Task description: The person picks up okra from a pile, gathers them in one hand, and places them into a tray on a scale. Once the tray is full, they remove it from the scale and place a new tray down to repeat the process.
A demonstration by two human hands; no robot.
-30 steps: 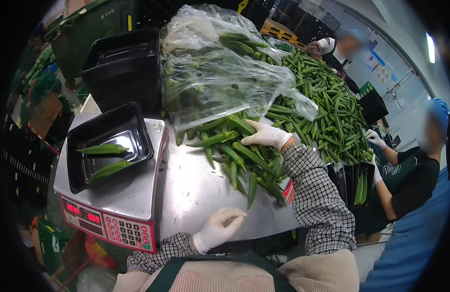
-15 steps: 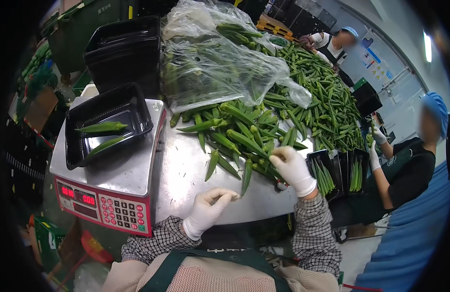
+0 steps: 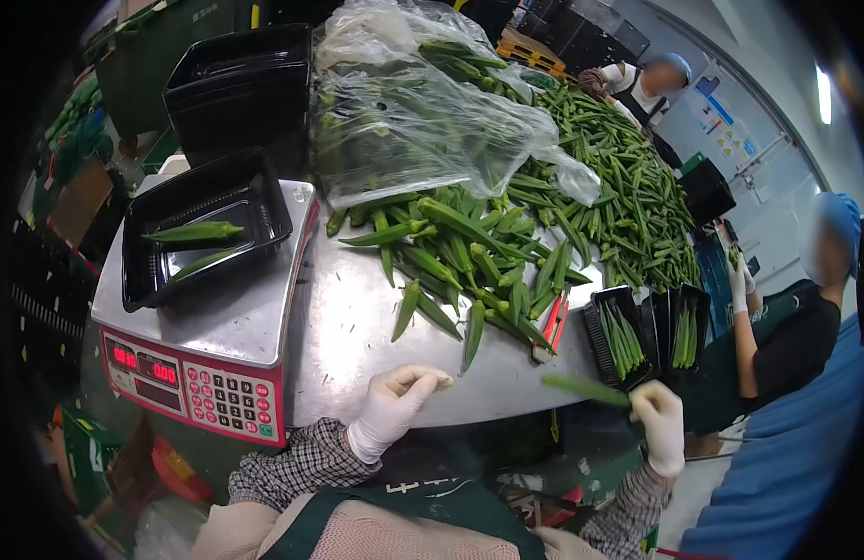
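My right hand [image 3: 658,425], gloved in white, is closed on the end of an okra pod [image 3: 586,389]. The pod, blurred by motion, points left past the table's front edge. My left hand [image 3: 394,411], also gloved, hovers at the near edge with thumb and fingertips pinched together; nothing shows between them. Ahead of it lies a loose heap of okra [image 3: 469,247] on the metal table [image 3: 357,327]. At the left, a black plastic tray [image 3: 254,224] with two okra pods rests tilted on a digital scale [image 3: 250,341]. A red-handled tool [image 3: 555,322] lies beside the heap.
Stacked black trays [image 3: 236,103] stand behind the scale. A clear plastic bag [image 3: 432,131] covers part of the okra, and a larger pile [image 3: 628,187] spreads behind. Okra-filled trays [image 3: 618,336] sit at right, near a co-worker [image 3: 786,336]; another person [image 3: 642,89] stands farther back.
My right hand has moved right and toward me from the heap, now with an okra pod in it. The red-handled tool is uncovered. My left hand has barely shifted.
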